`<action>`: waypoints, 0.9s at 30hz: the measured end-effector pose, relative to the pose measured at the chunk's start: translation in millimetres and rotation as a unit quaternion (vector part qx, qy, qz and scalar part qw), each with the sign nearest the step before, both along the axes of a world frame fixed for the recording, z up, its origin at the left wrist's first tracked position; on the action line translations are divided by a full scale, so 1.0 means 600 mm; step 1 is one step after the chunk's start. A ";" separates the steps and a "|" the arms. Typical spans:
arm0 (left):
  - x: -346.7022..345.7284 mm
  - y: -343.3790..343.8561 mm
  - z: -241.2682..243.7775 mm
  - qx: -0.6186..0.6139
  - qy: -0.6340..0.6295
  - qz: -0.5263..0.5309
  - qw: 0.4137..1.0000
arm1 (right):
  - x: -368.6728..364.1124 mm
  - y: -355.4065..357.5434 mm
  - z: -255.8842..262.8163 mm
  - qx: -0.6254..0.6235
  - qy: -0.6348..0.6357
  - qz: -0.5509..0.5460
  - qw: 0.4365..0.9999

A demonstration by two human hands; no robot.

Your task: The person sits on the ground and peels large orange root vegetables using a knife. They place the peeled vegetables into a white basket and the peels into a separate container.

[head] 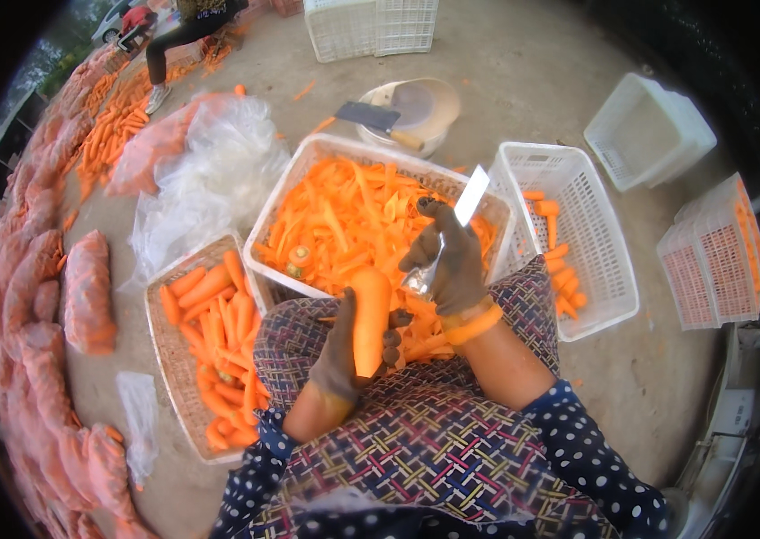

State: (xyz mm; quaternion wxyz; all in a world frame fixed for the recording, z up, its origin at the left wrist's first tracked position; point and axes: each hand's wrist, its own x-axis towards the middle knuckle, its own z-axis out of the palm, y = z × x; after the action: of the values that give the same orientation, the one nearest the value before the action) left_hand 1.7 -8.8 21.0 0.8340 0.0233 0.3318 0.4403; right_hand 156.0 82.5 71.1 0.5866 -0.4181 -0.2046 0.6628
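Note:
My left hand (346, 343), in a dark glove, grips a thick carrot (372, 316) whose surface looks smooth and peeled. Just right of it, my right hand (450, 259), also gloved, holds a peeler (420, 277) with a shiny metal head; a flat white piece (473, 195) sticks up from the same fist. Both hands are over the near edge of a white plastic crate (270, 202) heaped with orange carrot peelings (332, 209). A carrot end with a green top (299, 256) lies among the peelings. The peeler's blade does not show clearly.
Left stands a crate of carrots (174, 397); right, a crate (605, 269) with carrot pieces. A cleaver (370, 116) rests across a bucket (444, 101) beyond. Clear plastic bags (218, 162), filled mesh sacks (36, 283) and stacked crates (710, 256) stand around. A person (184, 40) sits far left.

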 end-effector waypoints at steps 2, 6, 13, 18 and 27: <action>0.015 0.006 0.025 -0.028 0.026 0.002 0.999 | -0.025 -0.012 0.001 0.051 0.013 -0.012 0.999; 0.020 -0.008 0.011 -0.055 -0.209 -0.055 0.975 | -0.038 -0.011 -0.016 0.114 -0.010 0.033 0.993; -0.009 -0.010 0.076 0.089 0.170 -0.083 0.978 | 0.062 0.079 -0.109 0.014 -0.099 -0.103 0.990; -0.032 -0.004 0.044 0.241 -0.049 -0.050 0.968 | 0.064 0.051 -0.083 -0.010 -0.079 -0.071 0.994; 0.021 0.011 0.076 0.173 0.195 -0.103 0.960 | 0.026 -0.001 0.029 0.079 0.000 -0.015 0.997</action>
State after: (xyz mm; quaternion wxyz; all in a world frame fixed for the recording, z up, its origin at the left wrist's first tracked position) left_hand 14.3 -2.5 66.5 0.7772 0.2865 0.4029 0.3892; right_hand 171.5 81.9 88.5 0.6277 -0.3732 -0.2503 0.6357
